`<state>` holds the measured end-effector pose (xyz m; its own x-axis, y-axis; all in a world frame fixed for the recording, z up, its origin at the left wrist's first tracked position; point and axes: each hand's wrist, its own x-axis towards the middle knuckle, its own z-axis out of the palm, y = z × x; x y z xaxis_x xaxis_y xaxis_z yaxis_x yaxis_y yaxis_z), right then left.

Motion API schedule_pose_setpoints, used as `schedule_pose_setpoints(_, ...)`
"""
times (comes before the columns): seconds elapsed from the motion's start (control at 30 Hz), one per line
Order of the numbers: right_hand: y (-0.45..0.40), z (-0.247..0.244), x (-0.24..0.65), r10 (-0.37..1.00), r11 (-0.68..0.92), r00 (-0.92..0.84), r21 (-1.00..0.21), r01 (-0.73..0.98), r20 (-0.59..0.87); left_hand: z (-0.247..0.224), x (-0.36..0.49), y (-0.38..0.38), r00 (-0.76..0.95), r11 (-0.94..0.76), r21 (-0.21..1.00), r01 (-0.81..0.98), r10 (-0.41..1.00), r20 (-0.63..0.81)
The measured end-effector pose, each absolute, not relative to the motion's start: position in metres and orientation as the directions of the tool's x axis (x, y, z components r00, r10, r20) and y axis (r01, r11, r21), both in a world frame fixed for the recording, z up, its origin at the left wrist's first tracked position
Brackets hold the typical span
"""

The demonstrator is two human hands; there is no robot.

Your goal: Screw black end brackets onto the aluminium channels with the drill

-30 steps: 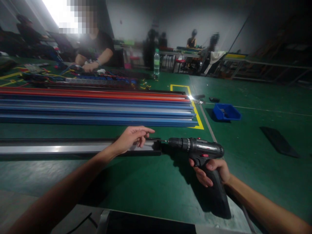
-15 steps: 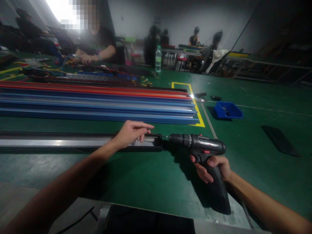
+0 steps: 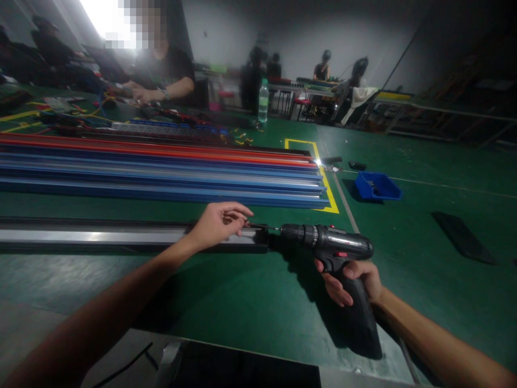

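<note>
A black cordless drill [image 3: 341, 241] is in the right hand [image 3: 370, 279], whose fingers are wrapped around the grip, with the body lying just above the knuckles and the chuck pointing toward the left hand [image 3: 218, 223]. From the chuck a thin bit [image 3: 269, 227] runs over the open end of a black rail [image 3: 133, 235] to the left hand's fingertips. That hand has its thumb and fingers drawn close together at the bit's tip; whether they pinch a small piece there is too small to tell. The rail, silvery along its inner face, lies under the left hand and stretches away to its left.

Beyond the left hand, blue rails [image 3: 161, 180] lie side by side, with red rails [image 3: 161, 151] behind them. Yellow tape [image 3: 330, 194] marks the green worktop [image 3: 250, 302] around their ends, ahead of the right hand. Farther ahead of that hand sits a blue bin [image 3: 382, 193] with small contents, and to its right lies a flat black slab [image 3: 462, 237]. Far beyond the left hand, an upright bottle [image 3: 263, 102] with a green cap stands, and to its left a co-worker [image 3: 173, 75] has both hands near coloured wires [image 3: 107, 105].
</note>
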<state>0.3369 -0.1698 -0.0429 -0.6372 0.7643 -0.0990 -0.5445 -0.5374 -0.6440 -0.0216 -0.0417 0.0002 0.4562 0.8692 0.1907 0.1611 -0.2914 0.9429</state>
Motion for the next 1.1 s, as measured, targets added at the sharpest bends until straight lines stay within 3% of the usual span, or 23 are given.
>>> schedule_pose_setpoints(0.63, -0.1719, -0.041, 0.3371, 0.756, -0.565, -0.637, -0.639, -0.523, -0.147, 0.0032, -0.0224, -0.0444, 0.512, -0.293, 0.925, 0.244, 0.848, 0.134)
schedule_pose_setpoints(1.1, -0.1721, -0.0417, 0.3371, 0.747, -0.582, -0.644, -0.632, -0.512, -0.167, 0.0089, -0.0227, -0.0494, 0.494, -0.367, 0.893, 0.262, 0.846, 0.202)
